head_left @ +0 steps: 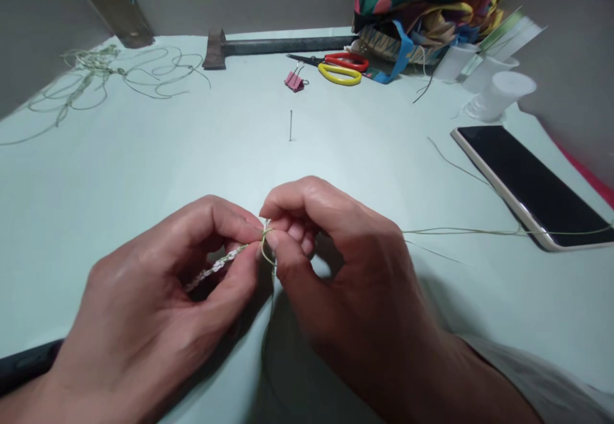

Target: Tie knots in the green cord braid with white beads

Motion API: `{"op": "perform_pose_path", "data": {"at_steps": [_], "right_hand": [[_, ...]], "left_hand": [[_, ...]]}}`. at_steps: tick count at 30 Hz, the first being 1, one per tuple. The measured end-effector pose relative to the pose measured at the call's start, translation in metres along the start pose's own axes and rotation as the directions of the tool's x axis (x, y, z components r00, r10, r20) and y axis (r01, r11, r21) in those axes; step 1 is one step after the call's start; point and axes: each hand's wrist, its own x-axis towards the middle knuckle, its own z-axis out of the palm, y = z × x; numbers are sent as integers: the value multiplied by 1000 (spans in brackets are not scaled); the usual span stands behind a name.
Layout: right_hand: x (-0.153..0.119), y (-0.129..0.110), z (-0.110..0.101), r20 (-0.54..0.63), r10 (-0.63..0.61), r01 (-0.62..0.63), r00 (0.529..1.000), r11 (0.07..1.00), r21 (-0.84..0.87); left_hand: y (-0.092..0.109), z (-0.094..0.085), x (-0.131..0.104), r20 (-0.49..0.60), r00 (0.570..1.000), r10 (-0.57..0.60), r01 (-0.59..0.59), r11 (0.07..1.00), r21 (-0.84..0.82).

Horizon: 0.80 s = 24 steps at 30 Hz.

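Note:
My left hand is closed, pinching a thin braided cord of white and green strands near its end. Part of the braid runs back under my left palm and is hidden there. Close against it, my right hand pinches the green thread where a small loop shows between thumb and finger. One strand hangs down from the pinch toward the front of the table. Long loose threads emerge beyond my right hand and stretch rightward across the phone.
A phone lies at right, near white spools. Along the back are a hammer, scissors, a pink binder clip and a basket of fabric. A nail lies mid-table; tangled cord is at far left.

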Motion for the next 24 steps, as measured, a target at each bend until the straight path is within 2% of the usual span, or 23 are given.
{"op": "perform_pose_path", "data": {"at_steps": [6, 11, 18, 21, 24], "right_hand": [[1, 2, 1, 31, 30, -32, 999, 997, 72], [4, -1, -2, 79, 134, -145, 988, 977, 159], [7, -3, -5, 141, 221, -252, 965, 931, 263], [8, -1, -5, 158, 235, -275, 959, 904, 327], [7, 0, -4, 143, 234, -268, 962, 909, 318]], "left_hand": [[-2, 1, -3, -2, 1000, 23, -23, 1000, 15], [-5, -1, -6, 38, 999, 11, -13, 998, 53], [0, -1, -4, 25, 999, -20, 19, 1000, 21], [0, -1, -1, 37, 999, -9, 8, 1000, 21], [-1, -1, -1, 42, 999, 14, -15, 999, 35]]}}
